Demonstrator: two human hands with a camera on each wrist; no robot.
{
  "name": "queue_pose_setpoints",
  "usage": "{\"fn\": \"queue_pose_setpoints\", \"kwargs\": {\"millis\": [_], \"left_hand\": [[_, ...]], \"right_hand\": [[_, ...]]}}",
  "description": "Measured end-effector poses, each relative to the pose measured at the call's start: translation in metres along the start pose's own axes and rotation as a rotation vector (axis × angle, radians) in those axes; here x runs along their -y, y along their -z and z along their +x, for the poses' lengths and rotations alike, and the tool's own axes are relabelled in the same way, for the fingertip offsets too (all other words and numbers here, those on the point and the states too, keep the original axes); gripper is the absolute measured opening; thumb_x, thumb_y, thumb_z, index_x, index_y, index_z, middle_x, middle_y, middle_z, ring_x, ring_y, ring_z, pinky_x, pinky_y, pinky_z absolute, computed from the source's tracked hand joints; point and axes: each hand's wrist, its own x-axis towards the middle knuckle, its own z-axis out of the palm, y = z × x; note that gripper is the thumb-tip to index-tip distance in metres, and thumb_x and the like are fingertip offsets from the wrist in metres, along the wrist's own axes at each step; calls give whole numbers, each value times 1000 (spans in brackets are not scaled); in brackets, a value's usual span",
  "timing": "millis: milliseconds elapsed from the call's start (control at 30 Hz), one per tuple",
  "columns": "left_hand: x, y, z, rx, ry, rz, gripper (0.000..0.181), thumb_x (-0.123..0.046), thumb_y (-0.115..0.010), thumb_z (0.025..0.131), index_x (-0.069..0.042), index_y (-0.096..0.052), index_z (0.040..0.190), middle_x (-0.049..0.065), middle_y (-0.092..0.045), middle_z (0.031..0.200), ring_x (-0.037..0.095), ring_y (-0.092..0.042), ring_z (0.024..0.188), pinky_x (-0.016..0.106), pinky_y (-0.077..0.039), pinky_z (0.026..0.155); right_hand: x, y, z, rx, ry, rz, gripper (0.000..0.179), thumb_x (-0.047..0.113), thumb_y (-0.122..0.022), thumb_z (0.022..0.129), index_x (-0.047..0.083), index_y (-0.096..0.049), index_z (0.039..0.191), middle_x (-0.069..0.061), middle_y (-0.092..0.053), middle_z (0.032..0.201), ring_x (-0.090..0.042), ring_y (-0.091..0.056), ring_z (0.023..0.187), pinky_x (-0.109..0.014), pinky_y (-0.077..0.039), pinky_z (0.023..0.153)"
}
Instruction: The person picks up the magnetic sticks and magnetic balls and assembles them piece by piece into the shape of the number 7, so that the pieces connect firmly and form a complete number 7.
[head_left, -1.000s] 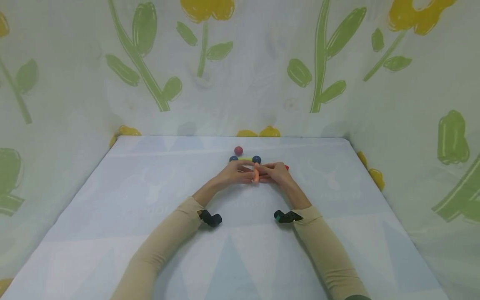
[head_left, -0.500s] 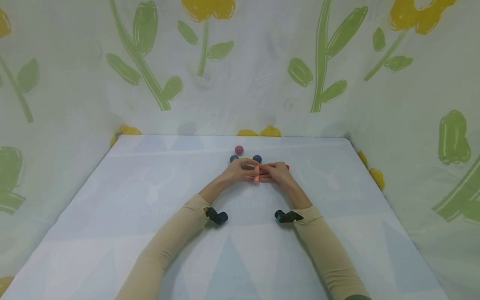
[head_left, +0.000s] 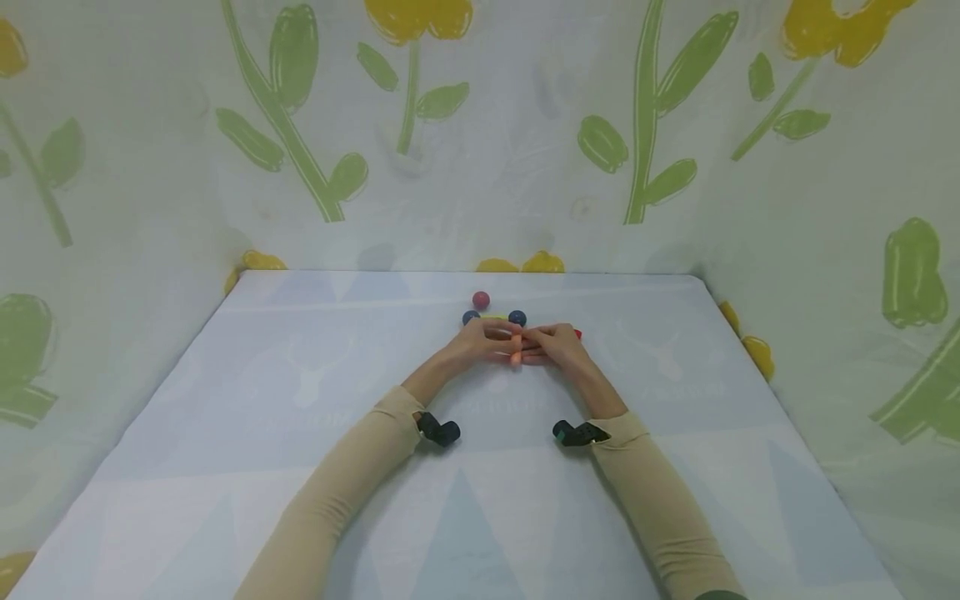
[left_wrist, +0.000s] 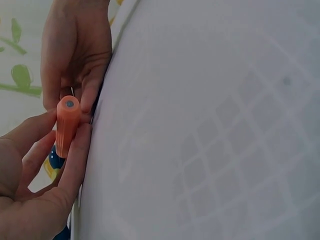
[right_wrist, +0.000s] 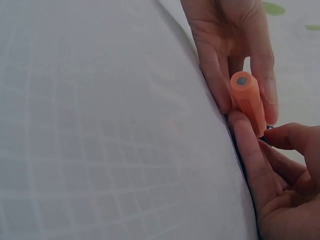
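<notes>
Upright between both hands is an orange magnetic stick point(head_left: 516, 359), fluted, with a grey metal dot in its end. My left hand point(head_left: 477, 342) pinches it between thumb and fingers, which the left wrist view shows around the stick point(left_wrist: 65, 131). From the other side my right hand point(head_left: 558, 343) holds it too; in the right wrist view its fingertips lie against the stick point(right_wrist: 248, 106). Just behind the hands are a dark blue ball point(head_left: 470, 317), a second blue ball point(head_left: 517, 317) and a yellow-green stick point(head_left: 494, 316) between them. Fingers partly cover these.
A red ball point(head_left: 481, 300) sits farther back, near the table's rear edge. Part of a red piece point(head_left: 578, 334) shows behind the right hand. The table point(head_left: 480, 517) has a pale patterned cover, and flowered cloth point(head_left: 510, 192) hangs around it.
My left hand and forearm have shifted slightly to the right, toward the right hand. The right hand stays almost where it was, and the orange stick stays between the hands.
</notes>
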Motion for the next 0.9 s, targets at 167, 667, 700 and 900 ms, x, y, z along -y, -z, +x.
{"fn": "queue_pose_setpoints", "kwargs": {"millis": [167, 667, 700, 900], "left_hand": [[2, 2, 1, 14, -18, -23, 38, -29, -74, 88, -20, -67, 124, 9, -64, 131, 26, -58, 124, 39, -51, 101], [5, 1, -1, 35, -24, -69, 39, -26, -74, 88, -17, -66, 125, 6, -63, 131, 23, -59, 122, 37, -51, 102], [5, 1, -1, 39, -23, -82, 39, -24, -74, 88, -16, -66, 126, 7, -63, 132, 23, -59, 121, 37, -51, 101], [4, 4, -1, 28, -25, -92, 38, -20, -75, 87, -15, -67, 124, 8, -65, 128, 22, -61, 118, 35, -52, 100]], "right_hand": [[3, 0, 0, -5, -23, -9, 39, 26, -59, 99, 0, -63, 128, -18, -72, 110, -14, -75, 79, -24, -59, 73], [-1, 6, -10, 39, 55, -150, 39, 26, -56, 100, -2, -62, 126, -19, -72, 110, -13, -73, 79, -24, -59, 73], [-1, 7, -11, 39, 64, -182, 38, 26, -57, 100, -2, -63, 125, -18, -72, 108, -13, -73, 79, -24, -59, 72], [6, 17, -23, -1, 141, -409, 33, 24, -62, 97, 0, -67, 118, -16, -73, 97, -14, -71, 72, -25, -59, 67]]}}
